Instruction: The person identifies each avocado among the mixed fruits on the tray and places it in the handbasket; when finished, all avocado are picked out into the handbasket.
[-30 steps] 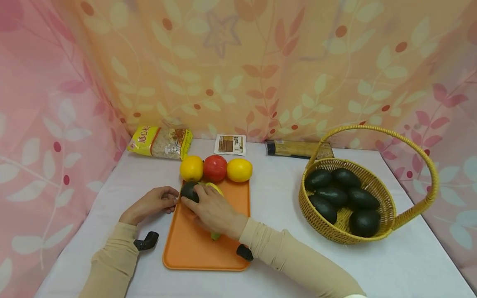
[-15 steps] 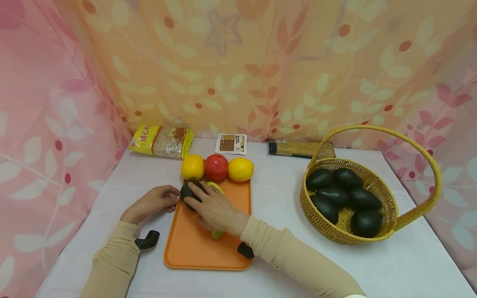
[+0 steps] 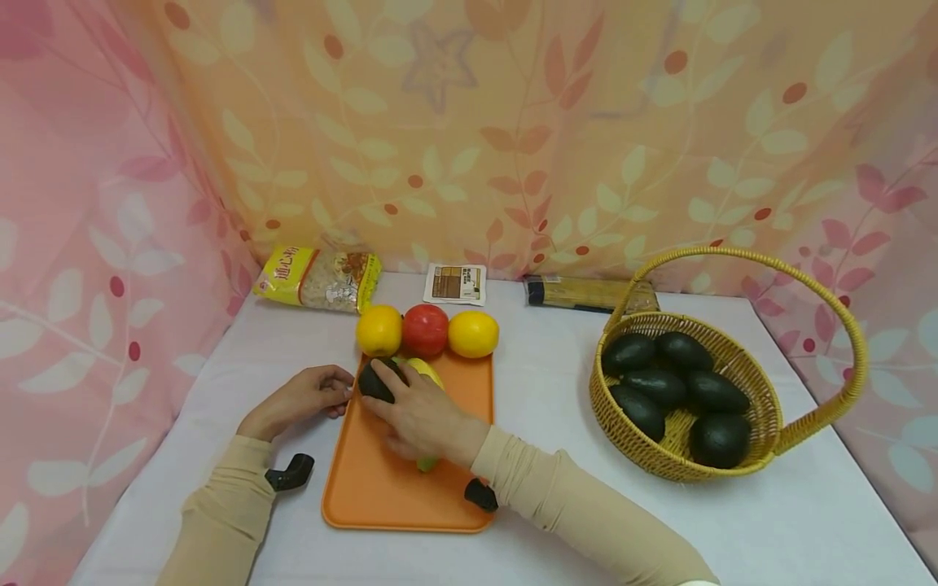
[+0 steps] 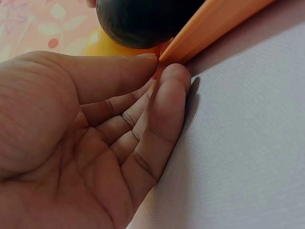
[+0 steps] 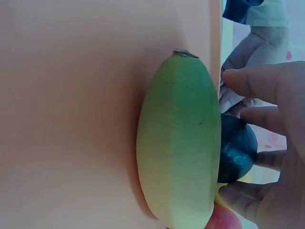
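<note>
In the head view my right hand (image 3: 432, 419) reaches over the orange tray (image 3: 403, 505), its fingers curled over a dark avocado (image 3: 376, 384) at the tray's left side. The right wrist view shows the right hand's fingers (image 5: 267, 119) around the avocado (image 5: 236, 148), beside a green-yellow banana (image 5: 178, 143) lying on the tray. My left hand (image 3: 302, 400) is at the tray's left edge. Its thumb and index finger (image 4: 167, 105) pinch the tray rim (image 4: 209, 33) in the left wrist view. The right hand hides most of the banana from the head camera.
A yellow fruit (image 3: 378, 330), a red fruit (image 3: 425, 330) and a lemon (image 3: 473, 334) line the tray's far end. Behind are a pasta bag (image 3: 318, 279), a small packet (image 3: 455, 284) and a long package (image 3: 586, 294). A tall-handled wicker basket (image 3: 689, 470) holds several avocados.
My right fingers have shifted over the avocado, spreading and then closing in again. The avocado has turned slightly and edged to the right. My left hand stays at the tray edge.
</note>
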Demonstrator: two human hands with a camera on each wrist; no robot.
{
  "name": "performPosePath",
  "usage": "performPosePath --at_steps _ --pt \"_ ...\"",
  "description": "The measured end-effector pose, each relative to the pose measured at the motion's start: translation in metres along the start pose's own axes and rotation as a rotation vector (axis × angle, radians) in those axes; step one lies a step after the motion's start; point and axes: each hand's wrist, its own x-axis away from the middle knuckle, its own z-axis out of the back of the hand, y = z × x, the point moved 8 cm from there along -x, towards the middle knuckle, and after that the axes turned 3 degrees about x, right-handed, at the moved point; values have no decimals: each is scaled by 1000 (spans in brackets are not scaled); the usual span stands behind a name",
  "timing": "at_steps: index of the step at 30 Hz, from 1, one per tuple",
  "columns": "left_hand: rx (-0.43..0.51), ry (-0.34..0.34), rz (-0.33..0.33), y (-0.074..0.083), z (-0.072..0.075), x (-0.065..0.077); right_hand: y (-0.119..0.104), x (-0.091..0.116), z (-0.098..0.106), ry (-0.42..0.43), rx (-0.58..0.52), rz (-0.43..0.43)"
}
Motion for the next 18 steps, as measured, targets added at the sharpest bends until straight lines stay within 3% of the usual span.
performPosePath --at_steps 10,18 --pt "25 -3 15 0 -1 1 -1 0 1 8 0 -8" --pt "6 5 48 0 -2 2 -13 7 2 17 -2 72"
